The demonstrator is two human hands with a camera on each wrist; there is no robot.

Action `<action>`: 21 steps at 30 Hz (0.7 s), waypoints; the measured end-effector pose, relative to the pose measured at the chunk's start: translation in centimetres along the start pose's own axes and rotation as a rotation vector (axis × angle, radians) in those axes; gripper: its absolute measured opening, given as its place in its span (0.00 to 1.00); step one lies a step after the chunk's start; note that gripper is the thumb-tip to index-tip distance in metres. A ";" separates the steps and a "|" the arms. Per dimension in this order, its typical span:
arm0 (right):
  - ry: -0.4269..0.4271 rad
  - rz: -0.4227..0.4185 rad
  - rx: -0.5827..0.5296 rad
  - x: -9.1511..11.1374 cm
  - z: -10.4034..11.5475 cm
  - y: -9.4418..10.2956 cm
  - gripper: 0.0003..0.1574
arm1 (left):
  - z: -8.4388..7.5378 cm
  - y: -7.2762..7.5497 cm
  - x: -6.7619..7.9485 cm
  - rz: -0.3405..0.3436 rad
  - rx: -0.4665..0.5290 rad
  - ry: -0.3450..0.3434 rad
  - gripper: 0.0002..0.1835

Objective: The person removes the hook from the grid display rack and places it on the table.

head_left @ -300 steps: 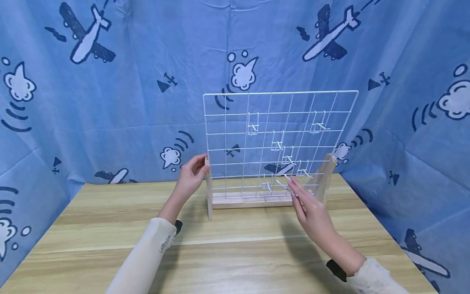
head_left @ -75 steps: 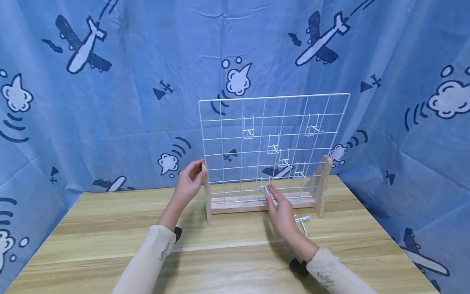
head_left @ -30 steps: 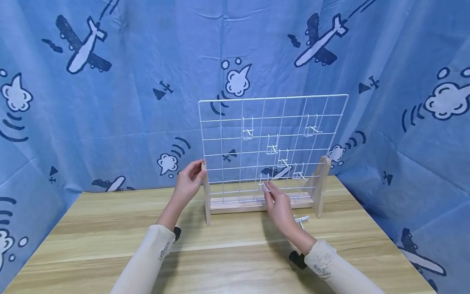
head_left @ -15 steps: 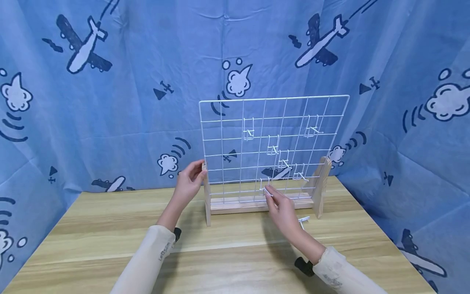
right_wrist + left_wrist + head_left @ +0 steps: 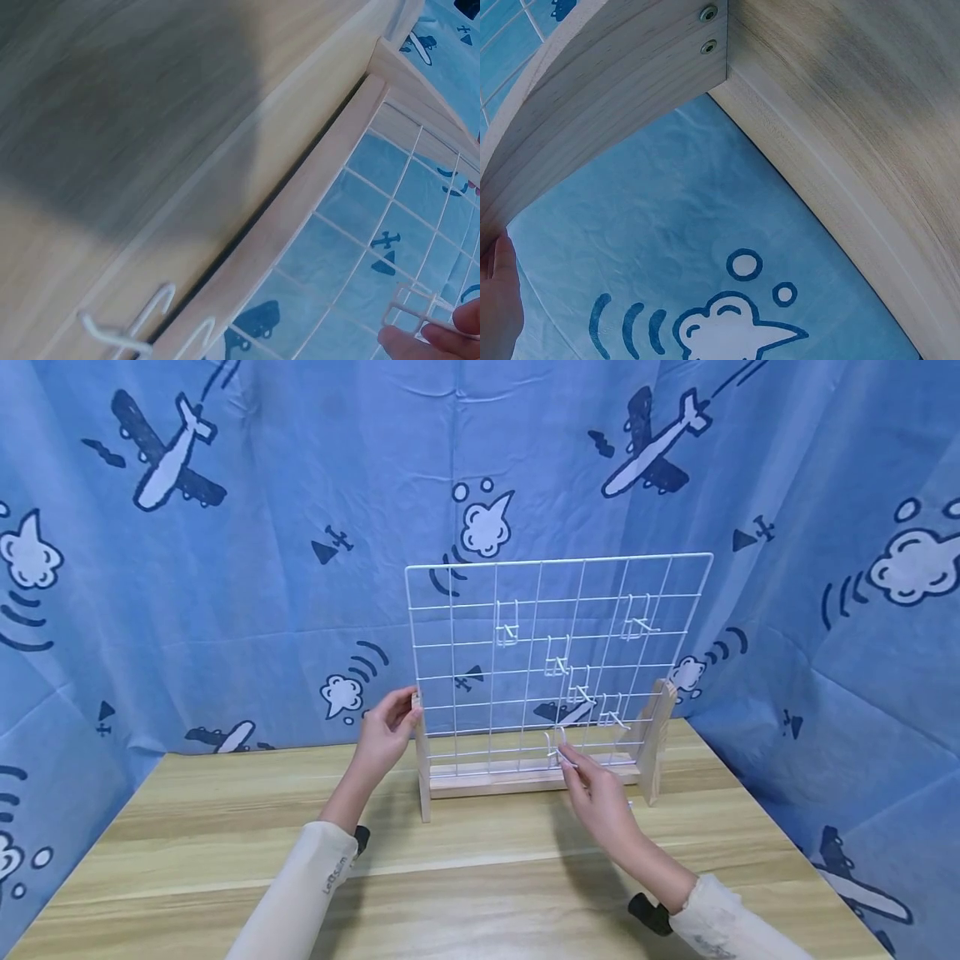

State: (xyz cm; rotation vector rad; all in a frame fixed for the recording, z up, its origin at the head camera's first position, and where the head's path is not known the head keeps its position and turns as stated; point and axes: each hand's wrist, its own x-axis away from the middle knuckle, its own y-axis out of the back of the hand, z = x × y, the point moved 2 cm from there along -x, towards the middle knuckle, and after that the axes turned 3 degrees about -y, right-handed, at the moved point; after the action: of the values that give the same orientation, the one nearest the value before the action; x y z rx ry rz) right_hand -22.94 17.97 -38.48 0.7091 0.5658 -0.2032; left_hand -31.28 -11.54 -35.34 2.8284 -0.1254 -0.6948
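Note:
A white wire grid panel stands in a wooden base. My left hand grips the base's left wooden upright; in the left wrist view, that hand shows at the upright's edge. My right hand pinches the peg of a white wire hook in front of the grid's lower part. Both bent upper ends of this hook look free of the wires. The right wrist view shows fingertips on it. A loose hook lies on the table, mostly hidden behind my right hand in the head view.
Several more white hooks hang on the grid, among them one at upper left and one at upper right. The wooden crossbar joins the two uprights. A blue patterned curtain encloses the wooden table.
My right hand has shifted from a loose hook to the lowest hung hook, pinched it, and moved it off the wires, slightly right and down. One hook came to lie on the table. My left hand stays.

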 end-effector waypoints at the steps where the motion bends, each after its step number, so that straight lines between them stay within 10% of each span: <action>1: 0.000 0.006 0.011 0.0 -0.1 0.1 0.19 | 0.0 0.0 0.0 0.000 0.001 0.000 0.22; 21: 0.187 0.029 0.181 0.5 -1.9 1.8 0.19 | 0.3 0.0 -0.1 0.000 0.008 -0.014 0.23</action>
State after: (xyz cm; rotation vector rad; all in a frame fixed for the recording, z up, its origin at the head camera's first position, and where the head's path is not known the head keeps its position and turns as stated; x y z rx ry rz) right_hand -22.73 20.61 -38.92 0.9176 0.7213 -0.1632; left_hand -31.46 -11.59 -35.53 2.8311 -0.1314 -0.7164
